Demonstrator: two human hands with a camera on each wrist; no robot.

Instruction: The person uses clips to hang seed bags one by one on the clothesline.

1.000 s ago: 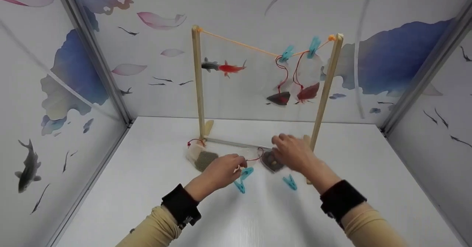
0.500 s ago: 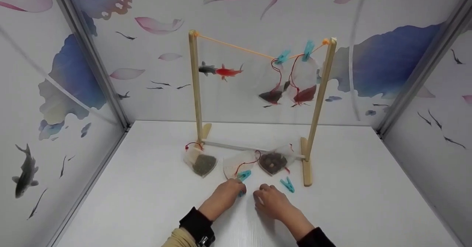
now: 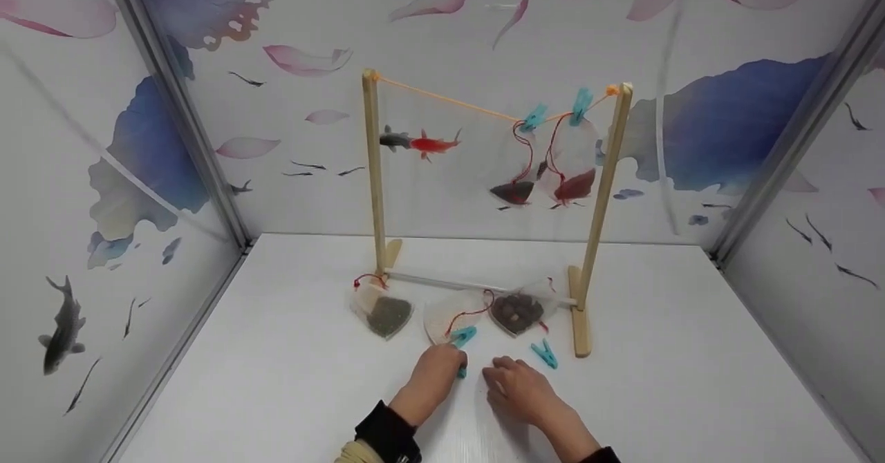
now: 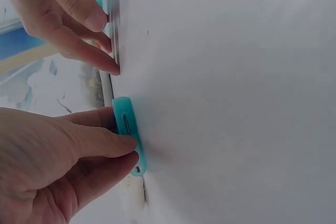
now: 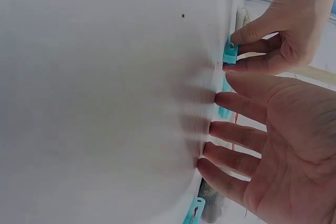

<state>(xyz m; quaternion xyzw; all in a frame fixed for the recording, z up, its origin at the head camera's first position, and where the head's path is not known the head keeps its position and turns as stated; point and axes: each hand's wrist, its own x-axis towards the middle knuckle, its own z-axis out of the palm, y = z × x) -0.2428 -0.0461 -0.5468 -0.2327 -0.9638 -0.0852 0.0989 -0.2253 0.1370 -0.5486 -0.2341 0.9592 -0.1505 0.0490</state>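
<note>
Facing printed wall panels (image 3: 297,204), bearing petals, fish and blue leaf shapes. Looking down on white bench (image 3: 276,408), reaching back to the foot of the panels. Noting wooden stand (image 3: 374,180) toward the rear of the bench, carrying a sagging orange cord (image 3: 442,95) between its two post tops.

Observing right grip (image 3: 522,388) low over the front part of the bench, lying released with loosely extended fingers; not quite telling whether the fingertips are touching down. Observing left grip (image 3: 434,378) just beside it, pinching turquoise clip (image 4: 127,121) between thumb and fingers at bench level, in front of the pale sachet (image 3: 449,311).

Finding that sachet lying by the stand's base, between green-filled sachet (image 3: 388,316) and brown-filled sachet (image 3: 518,313). Finding dark sachet (image 3: 513,192) and red sachet (image 3: 575,185) hanging toward the right-hand post, below cord clips (image 3: 581,107).

Spotting second clip (image 3: 463,336) at the pale sachet's front edge, third clip (image 3: 545,354) lying in front of the brown-filled sachet, toward its right. Picking out thin red strings (image 3: 357,284) on the sachets.
</note>
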